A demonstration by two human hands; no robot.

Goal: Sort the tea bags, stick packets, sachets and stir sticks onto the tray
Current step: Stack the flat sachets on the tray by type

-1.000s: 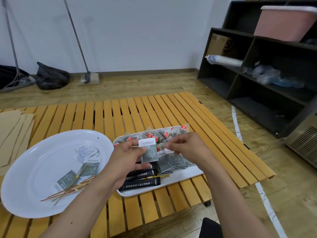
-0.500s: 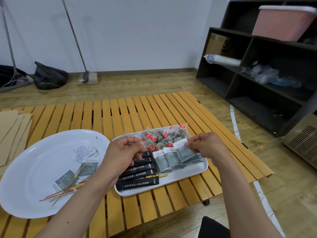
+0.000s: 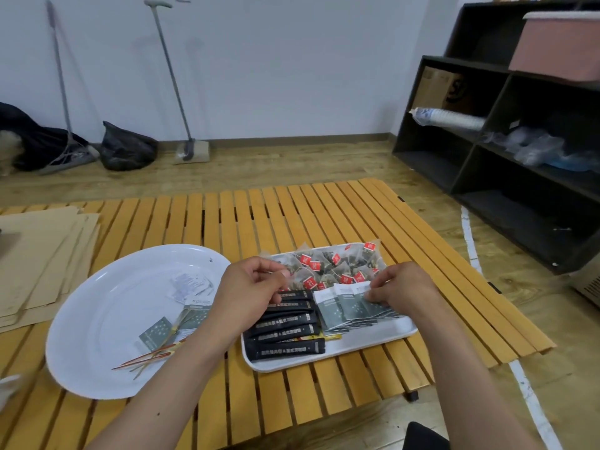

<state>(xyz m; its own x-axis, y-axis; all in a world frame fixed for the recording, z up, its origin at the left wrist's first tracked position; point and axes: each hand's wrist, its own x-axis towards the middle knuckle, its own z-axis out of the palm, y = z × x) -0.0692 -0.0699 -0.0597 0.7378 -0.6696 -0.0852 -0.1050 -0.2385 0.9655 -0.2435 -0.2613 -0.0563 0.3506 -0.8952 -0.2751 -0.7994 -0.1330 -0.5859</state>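
We're watching slatted table carrying round plate, white tray. Right hand pinching grey sachets on tray; left hand curling, hovering over black stick packets, grip unclear.

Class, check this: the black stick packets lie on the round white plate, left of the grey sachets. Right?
Not quite. The head view shows the black stick packets on the rectangular tray, left of the grey sachets, not on the round white plate.

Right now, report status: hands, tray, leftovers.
Right hand pinching grey sachets on tray. Left hand curled over black stick packets. Stir sticks remain on white plate.
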